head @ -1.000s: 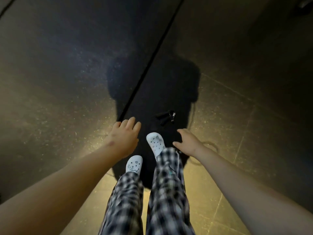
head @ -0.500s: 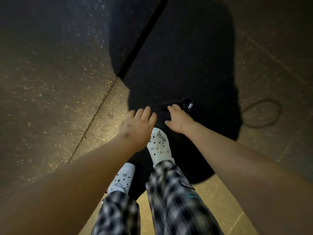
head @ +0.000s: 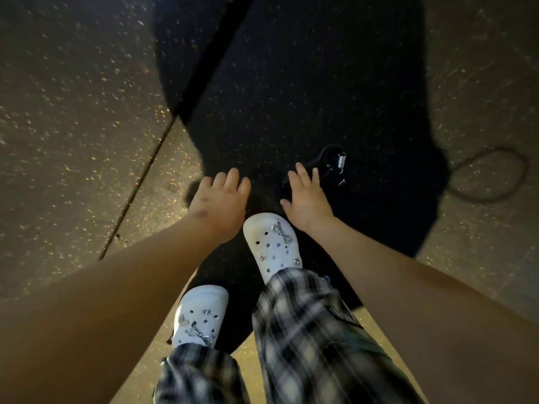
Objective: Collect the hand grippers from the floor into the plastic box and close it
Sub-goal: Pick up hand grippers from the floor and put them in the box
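Note:
A black hand gripper (head: 329,164) with a shiny metal spring lies on the dark floor inside my shadow. My right hand (head: 306,199) hovers just in front of it with fingers spread, its fingertips covering the gripper's near handle; I cannot tell whether they touch. My left hand (head: 218,202) is stretched out beside it to the left, fingers straight, holding nothing. No plastic box is in view.
My white clogs (head: 274,246) and checked trousers (head: 306,339) fill the lower middle. A thin dark cord loop (head: 493,176) lies on the floor to the right. A floor seam (head: 151,158) runs diagonally on the left.
I have bent closer to the floor. Both hands moved forward, and my right hand has come down to the hand gripper.

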